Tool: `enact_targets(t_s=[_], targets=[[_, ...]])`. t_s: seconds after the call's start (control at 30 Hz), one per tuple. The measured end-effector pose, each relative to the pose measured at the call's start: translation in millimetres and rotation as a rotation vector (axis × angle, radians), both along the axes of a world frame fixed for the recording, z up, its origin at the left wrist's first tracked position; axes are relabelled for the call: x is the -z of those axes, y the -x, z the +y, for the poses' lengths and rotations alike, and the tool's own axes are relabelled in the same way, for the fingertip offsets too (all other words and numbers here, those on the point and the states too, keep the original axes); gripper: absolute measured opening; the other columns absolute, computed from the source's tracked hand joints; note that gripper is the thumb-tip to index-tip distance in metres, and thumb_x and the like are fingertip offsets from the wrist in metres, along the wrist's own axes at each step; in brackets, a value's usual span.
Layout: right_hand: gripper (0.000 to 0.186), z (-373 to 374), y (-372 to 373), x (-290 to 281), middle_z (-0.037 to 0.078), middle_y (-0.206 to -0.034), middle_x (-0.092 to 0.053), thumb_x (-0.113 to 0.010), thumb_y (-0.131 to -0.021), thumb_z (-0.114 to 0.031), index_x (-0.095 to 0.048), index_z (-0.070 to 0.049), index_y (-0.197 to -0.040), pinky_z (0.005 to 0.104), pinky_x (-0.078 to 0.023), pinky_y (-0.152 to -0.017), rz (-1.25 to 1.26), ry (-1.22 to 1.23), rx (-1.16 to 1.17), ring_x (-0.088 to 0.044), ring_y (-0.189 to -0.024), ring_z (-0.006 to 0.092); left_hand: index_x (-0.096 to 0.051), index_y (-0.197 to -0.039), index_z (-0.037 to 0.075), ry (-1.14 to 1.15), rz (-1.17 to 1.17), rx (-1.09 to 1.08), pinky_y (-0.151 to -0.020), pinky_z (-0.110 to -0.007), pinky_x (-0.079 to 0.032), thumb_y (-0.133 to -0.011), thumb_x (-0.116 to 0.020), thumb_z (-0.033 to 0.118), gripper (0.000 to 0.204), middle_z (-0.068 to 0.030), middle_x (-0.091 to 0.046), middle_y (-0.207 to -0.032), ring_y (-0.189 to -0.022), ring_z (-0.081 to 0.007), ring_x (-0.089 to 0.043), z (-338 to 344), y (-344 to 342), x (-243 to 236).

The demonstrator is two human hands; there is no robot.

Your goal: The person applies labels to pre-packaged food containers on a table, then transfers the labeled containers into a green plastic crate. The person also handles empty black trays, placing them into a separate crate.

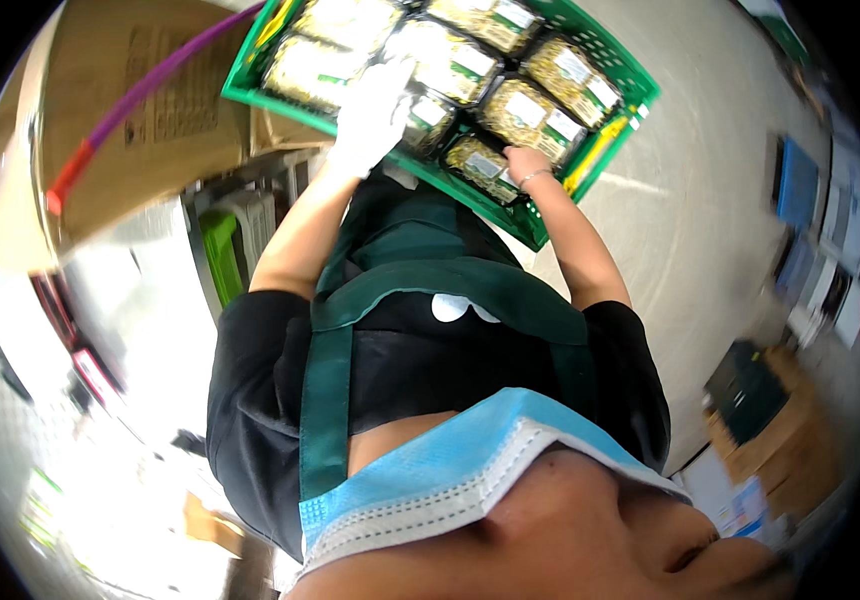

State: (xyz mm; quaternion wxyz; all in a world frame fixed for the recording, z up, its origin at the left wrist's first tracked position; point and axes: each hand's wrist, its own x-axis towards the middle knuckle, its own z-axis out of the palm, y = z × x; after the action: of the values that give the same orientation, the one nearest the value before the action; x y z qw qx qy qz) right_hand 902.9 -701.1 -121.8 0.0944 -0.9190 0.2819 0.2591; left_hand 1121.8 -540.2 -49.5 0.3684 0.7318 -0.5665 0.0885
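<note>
A green plastic crate (640,85) holds several clear-lidded food packs with dark trays and pale yellow-green contents. My left hand (375,110), in a white glove, reaches over the packs on the crate's left side. Glare washes out its fingers, and a partly covered pack (428,118) lies beside it. My right hand (530,163), bare with a thin bracelet at the wrist, has its fingers curled at the edge of a small pack (480,165) in the near corner. Just beyond that hand lies a larger labelled pack (528,112).
Left of the crate stands a big cardboard box (150,110), with a purple bar (150,85) crossing it. Bright green and grey items (220,250) sit below the box. Across the pale floor (695,210) are a blue bin (798,185) and another cardboard box (790,450).
</note>
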Motion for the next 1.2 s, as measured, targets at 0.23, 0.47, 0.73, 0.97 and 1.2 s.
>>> enact_targets(t_s=[0.23,0.47,0.73,0.97,1.2], targets=[[0.023,-172.6,-93.4,94.9,0.012,-0.082,-0.061,-0.041,-0.077,-0.016,-0.063,-0.008,-0.078,0.0358,-0.048,-0.062,0.234,0.111,-0.312,-0.060,-0.076,0.0253,-0.052,-0.105,0.014,-0.557,0.358,-0.805,-0.067,-0.038,-0.044,-0.074,-0.047,0.014,0.031,-0.0133,-0.056,-0.086,-0.078,-0.0284,-0.052,89.7,46.0,57.7],[0.038,-208.8,-112.8,127.5,0.021,-0.104,-0.052,-0.036,-0.080,-0.027,-0.045,-0.001,-0.107,0.0381,-0.043,-0.077,0.390,0.162,-0.038,-0.052,-0.095,0.0320,-0.052,-0.101,0.002,-0.716,1.389,-1.377,-0.075,-0.030,-0.041,-0.075,-0.052,0.023,0.034,-0.0163,-0.058,-0.091,-0.086,-0.0261,-0.054,202.5,264.5,188.6],[0.038,-271.3,-106.2,134.4,0.018,-0.073,-0.060,-0.051,-0.071,-0.033,-0.059,0.003,-0.078,0.0350,-0.044,-0.063,0.019,0.221,0.060,-0.058,-0.073,0.0282,-0.055,-0.098,0.003,-0.467,1.730,-1.531,-0.078,-0.031,-0.040,-0.077,-0.047,0.027,0.033,-0.0176,-0.057,-0.092,-0.091,-0.0273,-0.053,212.0,367.1,180.9],[0.018,-71.6,-127.3,1.9,0.009,-0.075,-0.058,-0.050,-0.071,-0.011,-0.051,-0.004,-0.087,0.0316,-0.045,-0.063,-1.032,0.185,0.007,-0.056,-0.070,0.0218,-0.054,-0.093,0.002,-0.313,1.677,-1.740,-0.079,-0.034,-0.039,-0.078,-0.043,0.028,0.032,-0.0186,-0.054,-0.096,-0.093,-0.0312,-0.050,297.0,540.5,236.3],[0.035,127.5,-128.5,34.8,0.011,-0.090,-0.053,-0.054,-0.068,-0.002,-0.043,0.001,-0.101,0.0283,-0.044,-0.070,-0.847,-0.318,-0.461,-0.052,-0.077,0.0192,-0.055,-0.090,0.000,-0.022,1.565,-2.132,-0.077,-0.034,-0.040,-0.080,-0.041,0.025,0.031,-0.0190,-0.055,-0.092,-0.089,-0.0308,-0.051,389.0,629.5,218.9]])
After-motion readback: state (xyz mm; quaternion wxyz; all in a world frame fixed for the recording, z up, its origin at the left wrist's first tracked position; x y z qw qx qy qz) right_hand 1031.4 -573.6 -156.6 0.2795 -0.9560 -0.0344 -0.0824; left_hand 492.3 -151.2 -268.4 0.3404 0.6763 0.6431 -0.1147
